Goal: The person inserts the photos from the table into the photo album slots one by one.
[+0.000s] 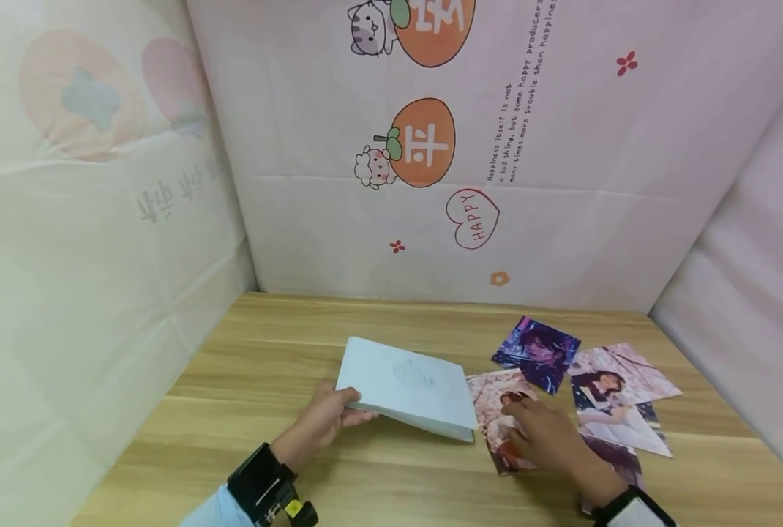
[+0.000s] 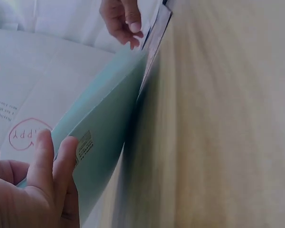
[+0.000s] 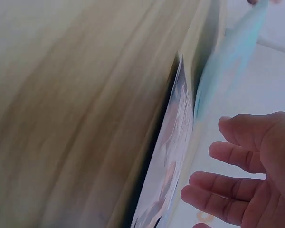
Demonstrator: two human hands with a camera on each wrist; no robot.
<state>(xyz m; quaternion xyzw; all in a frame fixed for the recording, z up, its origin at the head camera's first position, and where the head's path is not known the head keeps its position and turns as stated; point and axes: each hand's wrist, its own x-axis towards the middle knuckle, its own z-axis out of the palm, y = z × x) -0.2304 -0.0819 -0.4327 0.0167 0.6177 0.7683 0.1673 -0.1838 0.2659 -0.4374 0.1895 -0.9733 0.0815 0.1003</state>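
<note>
A light-blue booklet (image 1: 398, 380) with a faint drawing on its cover is tilted over the table. My left hand (image 1: 328, 413) grips its near left corner, thumb on top and fingers underneath. A small printed label (image 2: 84, 145) shows on its underside in the left wrist view. Just right of the booklet lies a pink blossom photo (image 1: 490, 395) of a person, partly hidden by my right hand (image 1: 543, 432). That hand hovers over the photo. In the right wrist view its fingers (image 3: 223, 185) are spread and loosely bent, holding nothing.
A purple-blue photo (image 1: 539, 351) lies farther back. To the right, several photos overlap, a pink one (image 1: 628, 373) on top; another dark photo (image 1: 618, 457) is partly under my right forearm. Printed white cloth walls (image 1: 326, 241) enclose the wooden table (image 1: 233, 439) at the back and sides.
</note>
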